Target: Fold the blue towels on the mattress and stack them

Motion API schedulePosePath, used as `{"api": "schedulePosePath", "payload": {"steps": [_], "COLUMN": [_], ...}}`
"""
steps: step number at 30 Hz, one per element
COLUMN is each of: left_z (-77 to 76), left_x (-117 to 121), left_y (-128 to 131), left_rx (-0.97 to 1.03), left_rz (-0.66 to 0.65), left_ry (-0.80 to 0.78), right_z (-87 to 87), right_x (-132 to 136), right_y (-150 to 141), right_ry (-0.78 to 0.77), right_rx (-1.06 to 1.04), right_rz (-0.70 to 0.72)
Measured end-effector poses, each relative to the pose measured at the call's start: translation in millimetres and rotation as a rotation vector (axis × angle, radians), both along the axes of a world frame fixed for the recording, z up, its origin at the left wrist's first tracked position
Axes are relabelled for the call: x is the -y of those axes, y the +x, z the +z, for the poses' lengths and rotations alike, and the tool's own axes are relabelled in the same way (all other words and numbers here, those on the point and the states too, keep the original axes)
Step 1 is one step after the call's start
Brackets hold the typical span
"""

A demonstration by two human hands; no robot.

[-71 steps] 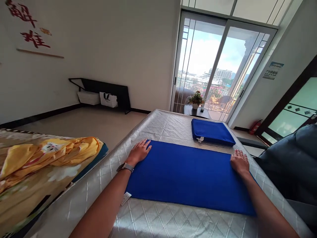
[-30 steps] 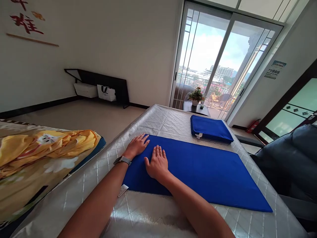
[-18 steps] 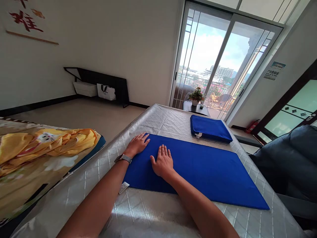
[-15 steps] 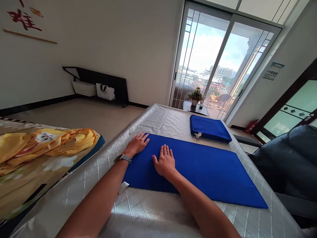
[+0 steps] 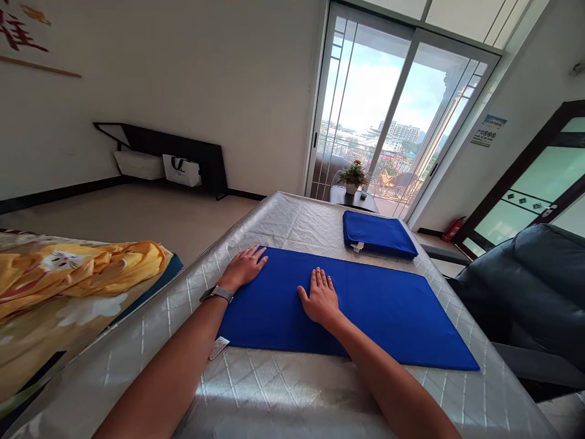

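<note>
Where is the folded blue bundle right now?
In the head view, the folded blue bundle lies right of centre on the silver mattress, just beyond the right half of the flat blue cloth, not touching it.

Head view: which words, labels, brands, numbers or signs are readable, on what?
White wall scroll: red "隹", the rest cut off.
Blue-topped wall notice: too small to read.
Rectangular white bag: print too small.
White tag on flat blue cloth: too small.
White tag on folded blue cloth: blurred.
</note>
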State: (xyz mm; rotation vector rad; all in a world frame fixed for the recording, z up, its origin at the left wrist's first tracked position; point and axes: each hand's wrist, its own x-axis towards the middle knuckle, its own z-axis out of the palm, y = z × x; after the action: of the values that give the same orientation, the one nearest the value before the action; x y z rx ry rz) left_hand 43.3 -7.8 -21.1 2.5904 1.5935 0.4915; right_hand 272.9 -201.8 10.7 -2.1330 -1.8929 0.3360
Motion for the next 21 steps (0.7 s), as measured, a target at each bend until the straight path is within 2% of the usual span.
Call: {"api": "schedulePosePath", "payload": {"steps": [21], "left_z": [4.2], "left_x": [-7], "left_y": [-2], "left_rx": [-0.073], "left_rz": [0.006], "left_ry": [-0.071], "right_z": [-2.4], "right_x": [29], "right_y": [97], "right_ry": [-0.036], "right_rx": [0.048], "right_rz": [-0.120]}}
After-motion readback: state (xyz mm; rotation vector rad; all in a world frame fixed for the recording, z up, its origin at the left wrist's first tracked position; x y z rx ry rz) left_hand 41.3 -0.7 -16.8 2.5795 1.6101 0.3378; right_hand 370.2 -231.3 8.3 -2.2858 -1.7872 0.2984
